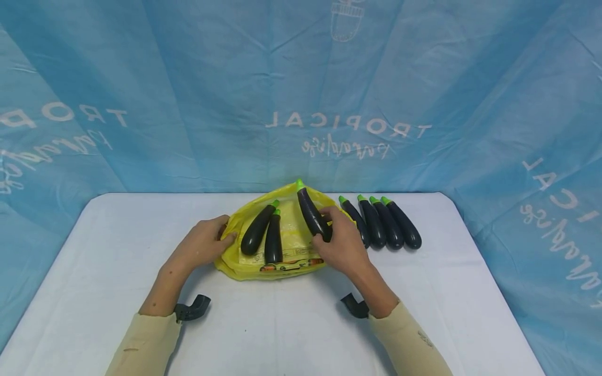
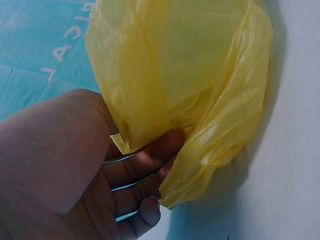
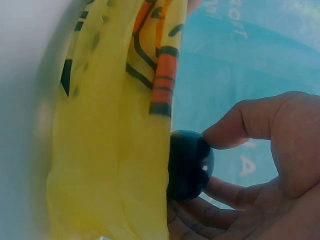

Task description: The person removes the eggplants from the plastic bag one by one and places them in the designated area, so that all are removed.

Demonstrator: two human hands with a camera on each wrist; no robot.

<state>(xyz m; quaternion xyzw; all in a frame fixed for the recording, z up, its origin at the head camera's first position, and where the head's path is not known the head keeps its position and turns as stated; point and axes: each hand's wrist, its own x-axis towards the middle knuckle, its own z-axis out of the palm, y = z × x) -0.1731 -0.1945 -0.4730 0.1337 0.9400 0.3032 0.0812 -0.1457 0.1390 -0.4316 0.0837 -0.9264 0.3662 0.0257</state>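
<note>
Holding eggplant [image 1: 311, 213] | btwn R thumb [image 3: 242, 120] & fingers [image 3: 235, 194] | at ylw bag [image 1: 294, 232]

The right hand [image 3: 287, 172] pinches the rounded end of a glossy, near-black eggplant [image 3: 190, 167], thumb above, fingers below. Just left of the grip, a yellow plastic bag [image 3: 110, 160] with orange-and-black print hides the rest. Beyond the grip hangs turquoise cloth [image 3: 240, 65] with white lettering; far left, a pale surface [image 3: 20, 125] blurs.
</note>
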